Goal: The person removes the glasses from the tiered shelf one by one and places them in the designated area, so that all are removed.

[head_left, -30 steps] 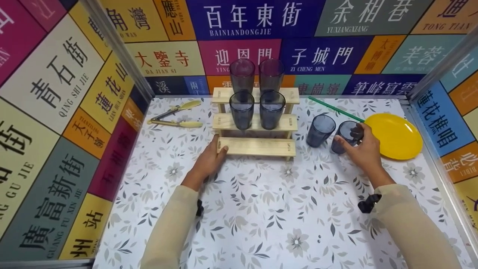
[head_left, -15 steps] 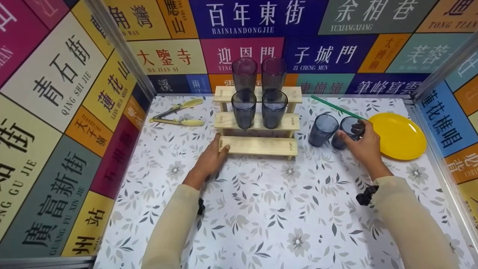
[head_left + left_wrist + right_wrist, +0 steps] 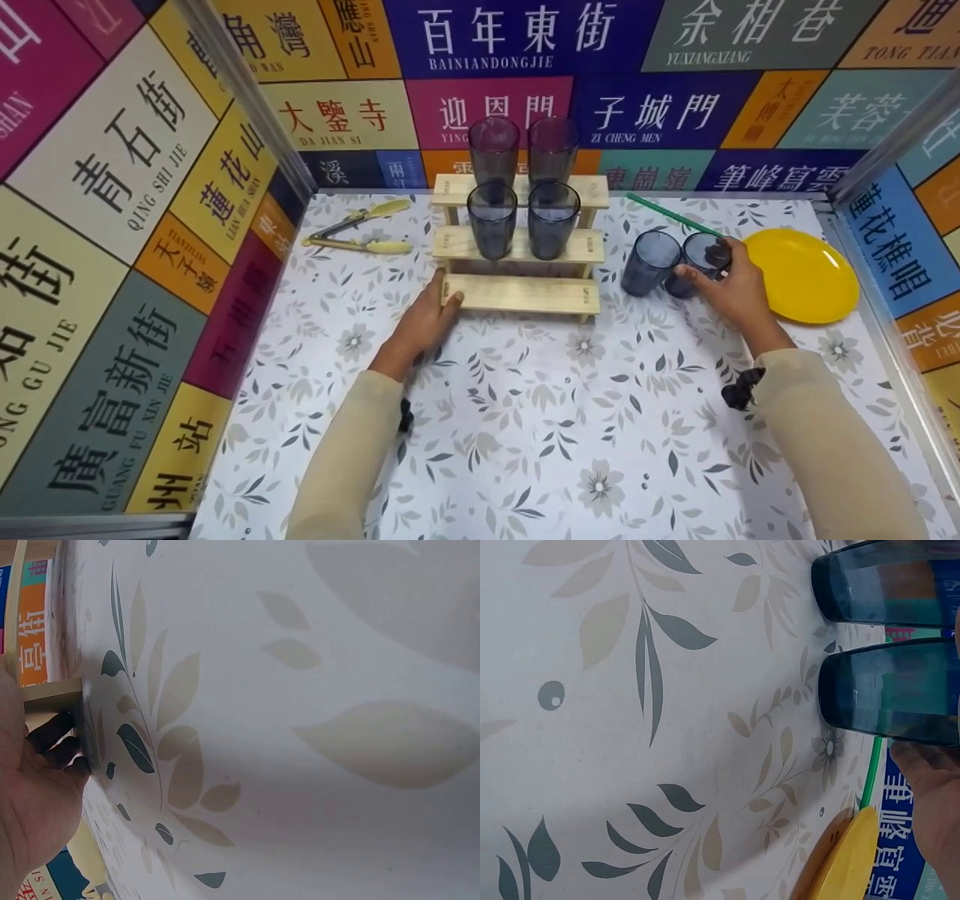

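In the head view, my left hand [image 3: 424, 322] grips the left end of the lowest step of a three-step wooden stand [image 3: 525, 294], thumb on top. The left wrist view shows those fingers bent around the stand's end [image 3: 52, 694]. My right hand [image 3: 739, 292] holds a blue-grey drinking glass [image 3: 681, 285] by its side, upright on the table. Close to its left stands a matching glass [image 3: 649, 266]. Both glasses appear in the right wrist view, the held one [image 3: 885, 694] nearest the fingers. Two glasses [image 3: 493, 225] stand on the middle step and two [image 3: 553, 150] on the top step.
A yellow plate [image 3: 806, 277] lies right of the right hand. Behind the loose glasses is a green stick [image 3: 664, 212]. Yellow-tipped tongs [image 3: 352, 244] lie spread left of the stand. Walls with printed signs [image 3: 495, 37] enclose the flower-patterned table [image 3: 525, 420].
My right hand and the glass in it have shifted slightly back and toward the neighbouring glass. The left hand keeps its grip on the stand. The head view has shifted a little.
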Action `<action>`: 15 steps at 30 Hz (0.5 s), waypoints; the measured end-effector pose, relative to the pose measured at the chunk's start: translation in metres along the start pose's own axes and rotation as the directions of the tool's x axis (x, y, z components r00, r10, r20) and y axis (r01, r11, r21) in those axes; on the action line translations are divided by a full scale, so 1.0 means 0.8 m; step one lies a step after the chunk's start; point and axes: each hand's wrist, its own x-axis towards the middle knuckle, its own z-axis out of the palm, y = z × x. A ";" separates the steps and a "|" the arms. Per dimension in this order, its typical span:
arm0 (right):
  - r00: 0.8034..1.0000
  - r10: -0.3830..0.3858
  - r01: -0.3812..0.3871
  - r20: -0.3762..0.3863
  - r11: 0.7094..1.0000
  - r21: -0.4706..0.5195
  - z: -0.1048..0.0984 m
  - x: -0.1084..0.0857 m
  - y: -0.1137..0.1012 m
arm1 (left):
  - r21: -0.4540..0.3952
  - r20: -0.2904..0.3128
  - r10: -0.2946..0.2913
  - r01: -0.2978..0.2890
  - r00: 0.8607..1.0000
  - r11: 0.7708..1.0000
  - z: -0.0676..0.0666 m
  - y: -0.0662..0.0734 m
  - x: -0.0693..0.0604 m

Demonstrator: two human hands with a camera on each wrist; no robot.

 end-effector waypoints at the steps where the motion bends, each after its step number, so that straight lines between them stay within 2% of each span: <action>1: 1.000 0.003 -0.003 0.007 1.000 0.004 0.000 0.000 0.000 | -0.003 0.001 0.000 0.000 1.000 1.000 0.000 0.000 0.000; 10: 1.000 0.000 0.000 0.012 1.000 0.015 0.001 0.004 0.002 | -0.032 0.023 -0.005 0.006 1.000 0.999 -0.001 0.002 0.000; 15: 1.000 0.000 -0.001 0.015 1.000 0.026 0.002 0.004 0.001 | -0.024 0.016 0.002 -0.002 1.000 1.000 -0.001 0.001 0.002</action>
